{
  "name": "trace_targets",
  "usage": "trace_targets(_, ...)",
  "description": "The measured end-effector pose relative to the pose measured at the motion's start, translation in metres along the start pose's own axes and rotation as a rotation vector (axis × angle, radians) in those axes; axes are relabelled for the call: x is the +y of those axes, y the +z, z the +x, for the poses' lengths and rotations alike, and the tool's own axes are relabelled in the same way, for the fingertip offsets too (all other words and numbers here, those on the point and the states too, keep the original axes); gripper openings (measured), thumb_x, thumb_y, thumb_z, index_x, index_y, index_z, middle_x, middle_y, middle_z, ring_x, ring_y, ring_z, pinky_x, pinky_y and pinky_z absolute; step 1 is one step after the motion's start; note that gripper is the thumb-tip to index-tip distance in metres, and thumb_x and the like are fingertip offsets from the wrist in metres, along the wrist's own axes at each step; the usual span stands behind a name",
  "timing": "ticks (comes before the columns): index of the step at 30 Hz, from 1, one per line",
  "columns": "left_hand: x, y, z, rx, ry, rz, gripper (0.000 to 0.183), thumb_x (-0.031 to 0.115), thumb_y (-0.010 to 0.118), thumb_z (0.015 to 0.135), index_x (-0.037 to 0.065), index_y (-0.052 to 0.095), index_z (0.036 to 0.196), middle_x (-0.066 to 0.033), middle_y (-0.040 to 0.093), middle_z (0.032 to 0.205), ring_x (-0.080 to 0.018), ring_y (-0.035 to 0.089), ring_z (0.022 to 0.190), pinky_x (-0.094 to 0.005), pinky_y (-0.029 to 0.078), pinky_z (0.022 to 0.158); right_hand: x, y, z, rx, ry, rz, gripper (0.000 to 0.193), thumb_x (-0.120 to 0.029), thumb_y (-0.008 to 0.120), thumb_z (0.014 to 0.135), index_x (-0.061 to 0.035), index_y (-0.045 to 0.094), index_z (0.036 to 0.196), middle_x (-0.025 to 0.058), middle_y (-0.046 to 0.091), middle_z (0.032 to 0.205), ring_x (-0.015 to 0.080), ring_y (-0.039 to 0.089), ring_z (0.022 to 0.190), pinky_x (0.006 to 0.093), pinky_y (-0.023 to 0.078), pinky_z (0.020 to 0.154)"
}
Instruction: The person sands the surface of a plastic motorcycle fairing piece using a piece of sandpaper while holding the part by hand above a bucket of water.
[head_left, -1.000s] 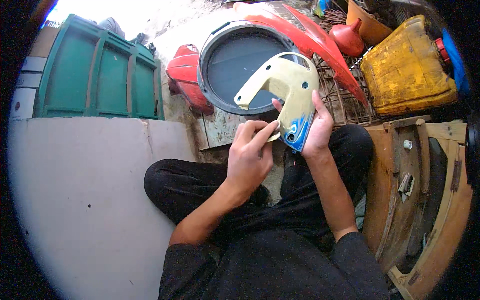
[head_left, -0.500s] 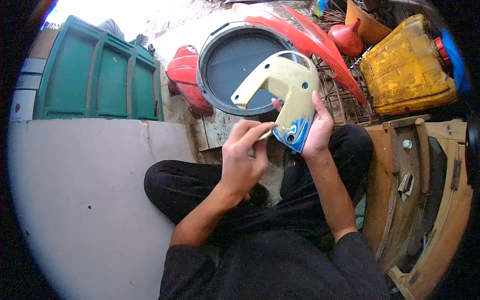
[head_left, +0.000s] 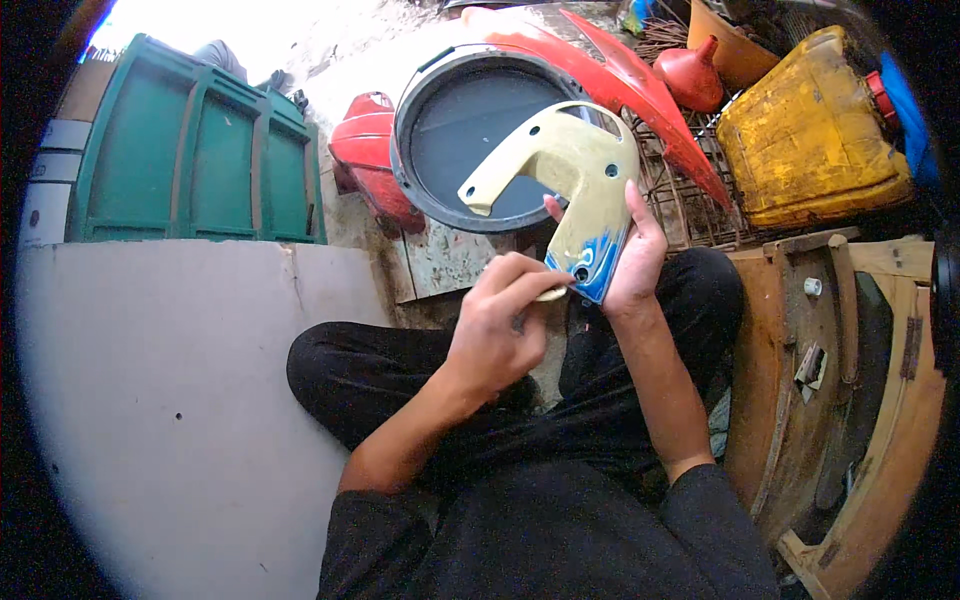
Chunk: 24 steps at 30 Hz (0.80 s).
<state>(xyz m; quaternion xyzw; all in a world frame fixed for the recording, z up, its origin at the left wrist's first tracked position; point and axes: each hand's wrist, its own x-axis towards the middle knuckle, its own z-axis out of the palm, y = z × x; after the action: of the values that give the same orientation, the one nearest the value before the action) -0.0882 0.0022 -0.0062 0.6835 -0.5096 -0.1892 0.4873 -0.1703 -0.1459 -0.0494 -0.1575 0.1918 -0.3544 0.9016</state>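
My right hand (head_left: 637,262) is closed on the lower edge of a curved plastic panel (head_left: 575,165), its fingers partly hidden behind it. The panel is cream with several holes, and a patch of blue paint with white swirls covers its lower end. In my left hand (head_left: 497,325), a small pale folded piece (head_left: 552,294) is pinched between thumb and fingers; what it is made of is too small to tell. Those fingertips touch the blue end of the panel. Behind the panel stands a round black tub (head_left: 412,190) with dark liquid in it.
Red plastic panels (head_left: 365,140) lie left of the tub and behind it on the right. A yellow jerrycan (head_left: 815,130) and a red funnel (head_left: 692,75) stand at far right. A green cabinet (head_left: 225,140), a pale board (head_left: 180,350) and a wooden frame (head_left: 900,440) flank my legs.
My left hand has slid slightly right and down along the blue end of the panel, still pinching the pale piece. The panel and my right hand have hardly moved.
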Motion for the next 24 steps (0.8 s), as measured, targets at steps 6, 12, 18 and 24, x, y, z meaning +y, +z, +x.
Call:
trace_targets(6,-0.0078,0.0009,0.0032,0.172,0.015,0.222,0.041,-0.011,0.061,0.07,0.003,0.069,0.108,-0.0124,0.06,0.094,-0.0299,0.058,0.087,-0.0383,0.05,0.078,-0.0003,0.0037,-0.0042,-0.008,0.072,0.034,0.046,-0.031,0.042,0.102,-0.002,0.043,0.138,0.0179,0.054,0.135,0.0321,0.056,0.119,0.0544,0.044,0.104)
trace_targets(12,-0.0042,0.0072,-0.0053,-0.031,0.181,0.336,0.04,-0.004,0.062,0.065,0.004,0.067,0.104,-0.0099,0.06,0.094,-0.0288,0.057,0.084,-0.0393,0.048,0.074,0.0021,0.0019,-0.002,0.0,0.006,0.027,0.047,-0.032,0.042,0.102,-0.0022,0.044,0.138,0.0181,0.055,0.134,0.0311,0.056,0.119,0.0533,0.044,0.105)
trace_targets(18,-0.0021,-0.0009,0.0014,0.07,0.047,0.064,0.038,-0.009,0.062,0.068,0.003,0.069,0.102,-0.0118,0.06,0.091,-0.0302,0.059,0.083,-0.039,0.048,0.075,0.0015,0.0004,-0.0005,-0.016,0.029,0.0,0.049,-0.034,0.042,0.102,-0.0035,0.044,0.139,0.0179,0.055,0.133,0.0342,0.057,0.118,0.0523,0.046,0.103)
trace_targets(24,-0.0065,0.0031,0.0037,0.214,-0.064,0.158,0.034,-0.01,0.061,0.075,0.003,0.069,0.106,-0.0143,0.06,0.092,-0.0316,0.06,0.085,-0.0388,0.05,0.075,0.0019,-0.0051,-0.0054,-0.064,0.163,0.09,0.049,-0.036,0.043,0.102,-0.0053,0.044,0.14,0.0177,0.055,0.134,0.0388,0.057,0.116,0.0509,0.047,0.101)
